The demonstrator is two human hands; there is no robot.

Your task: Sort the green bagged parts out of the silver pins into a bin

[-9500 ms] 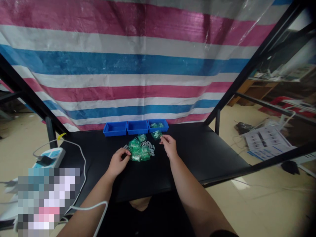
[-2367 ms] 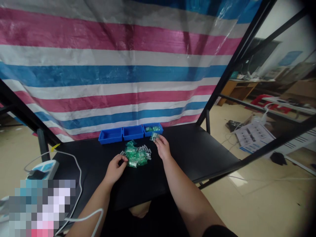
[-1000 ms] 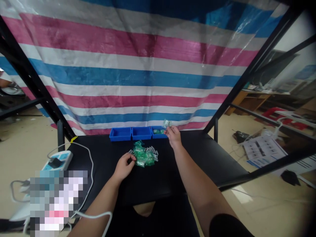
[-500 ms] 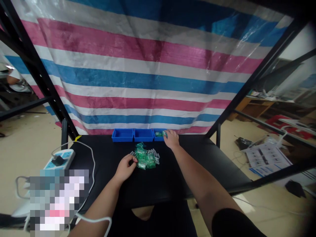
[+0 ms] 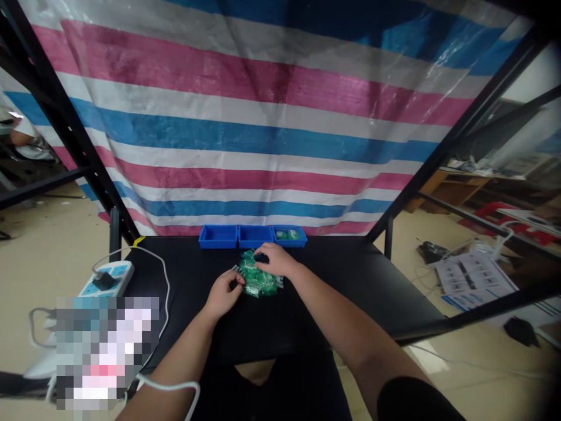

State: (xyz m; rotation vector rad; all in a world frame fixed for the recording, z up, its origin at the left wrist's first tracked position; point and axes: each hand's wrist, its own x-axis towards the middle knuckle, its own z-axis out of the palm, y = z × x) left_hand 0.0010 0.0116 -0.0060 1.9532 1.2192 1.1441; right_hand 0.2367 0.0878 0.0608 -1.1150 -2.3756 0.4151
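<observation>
- At the middle of the black surface, a pile of green plastic packets lay heaped together, with small grey pieces along its edges. What the packets held was too small to tell.
- The left hand sat at nine o'clock from the pile, partly closed, its fingers curled against the pile's edge. Whether they pinched anything could not be told.
- The right hand lay at one o'clock from the pile, partly closed and arched over its top, its fingers reaching down to the packets. Any grip on them was hidden.
- Three blue plastic bins stood side by side at twelve o'clock from the pile, along the far edge. The rightmost bin held a few green packets.
- That row seemed placed to stay within easy reach while leaving the hands room in front of it.
- At nine o'clock, well apart from the pile, a power strip sat near the surface's corner, probably set aside to keep it clear of the hands, with a white cable running from it.
</observation>
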